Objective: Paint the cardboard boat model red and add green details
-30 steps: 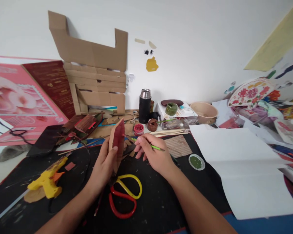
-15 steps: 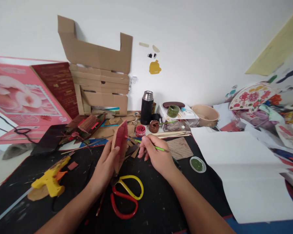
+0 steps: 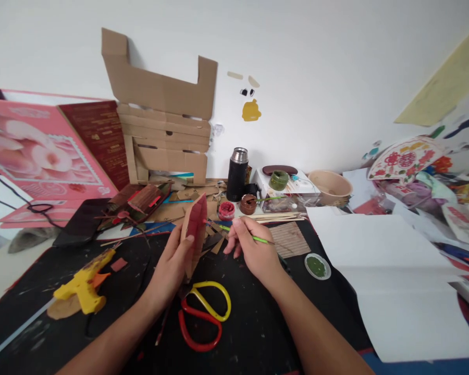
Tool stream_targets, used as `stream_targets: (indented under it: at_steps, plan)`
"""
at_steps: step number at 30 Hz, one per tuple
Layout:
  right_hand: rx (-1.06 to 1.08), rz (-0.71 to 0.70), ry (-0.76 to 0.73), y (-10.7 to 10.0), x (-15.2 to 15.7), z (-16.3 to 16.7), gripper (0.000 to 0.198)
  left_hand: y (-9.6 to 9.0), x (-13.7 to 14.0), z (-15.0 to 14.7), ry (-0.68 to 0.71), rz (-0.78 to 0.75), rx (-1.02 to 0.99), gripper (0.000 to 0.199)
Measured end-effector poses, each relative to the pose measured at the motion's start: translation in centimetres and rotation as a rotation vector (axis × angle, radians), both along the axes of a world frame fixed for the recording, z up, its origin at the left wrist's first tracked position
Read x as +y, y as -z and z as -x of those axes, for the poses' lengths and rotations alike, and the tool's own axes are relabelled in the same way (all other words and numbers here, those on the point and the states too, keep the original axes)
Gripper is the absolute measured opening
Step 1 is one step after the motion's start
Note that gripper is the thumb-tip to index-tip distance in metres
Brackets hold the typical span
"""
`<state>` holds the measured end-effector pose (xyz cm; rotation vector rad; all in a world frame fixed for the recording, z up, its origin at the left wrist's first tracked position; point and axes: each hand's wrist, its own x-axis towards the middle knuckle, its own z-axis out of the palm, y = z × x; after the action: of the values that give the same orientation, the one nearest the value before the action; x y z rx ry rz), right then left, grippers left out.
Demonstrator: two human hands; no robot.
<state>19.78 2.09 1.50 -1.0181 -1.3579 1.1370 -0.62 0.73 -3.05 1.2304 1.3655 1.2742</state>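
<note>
My left hand (image 3: 176,259) grips a boat-shaped cardboard piece (image 3: 196,224), held upright on edge, its inner face partly coated in red paint. Between the thumb and fingers of my right hand (image 3: 254,247) is a green paintbrush (image 3: 260,239). The brush tip is at or very near the red face; whether it touches is hard to tell. Just beyond stand an open jar of red paint (image 3: 226,210) and a jar of brown paint (image 3: 248,203). Scissors (image 3: 205,315) with one yellow and one red handle lie below the cardboard piece, their blades partly hidden.
A yellow glue gun (image 3: 81,288) lies at left. Behind are brown cardboard models (image 3: 145,202), a black thermos (image 3: 237,176) and cardboard scraps. To the right sit a lid with green paint (image 3: 318,266), corrugated cardboard (image 3: 289,238) and a large white paper sheet (image 3: 406,297).
The view has shifted slightly, so everything appears a little to the right. My right hand has drawn the brush slightly away from the cardboard piece; both grips are unchanged.
</note>
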Motion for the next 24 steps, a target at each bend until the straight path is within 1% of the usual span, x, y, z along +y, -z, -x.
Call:
stream_targets:
  at_steps: [3, 7, 14, 20, 24]
  plan:
    - [0.022, -0.009, 0.034, -0.13, 0.07, -0.04, 0.055, -0.06, -0.12, -0.11, -0.005, 0.034, -0.055, 0.057]
    - [0.026, -0.022, 0.051, -0.27, 0.07, -0.07, 0.057, -0.13, -0.26, -0.20, -0.019, 0.045, -0.072, 0.057]
    - [0.063, -0.010, 0.010, -0.17, -0.06, -0.09, 0.061, -0.32, -0.19, -0.34, -0.037, 0.034, -0.104, 0.057]
    - [0.034, 0.023, -0.079, -0.21, -0.37, -0.11, 0.062, -0.70, 0.02, -0.53, -0.073, 0.037, -0.197, 0.056]
    - [0.028, 0.032, -0.050, -0.09, -0.26, 0.04, 0.061, -0.66, 0.07, -0.51, -0.068, 0.021, -0.195, 0.053]
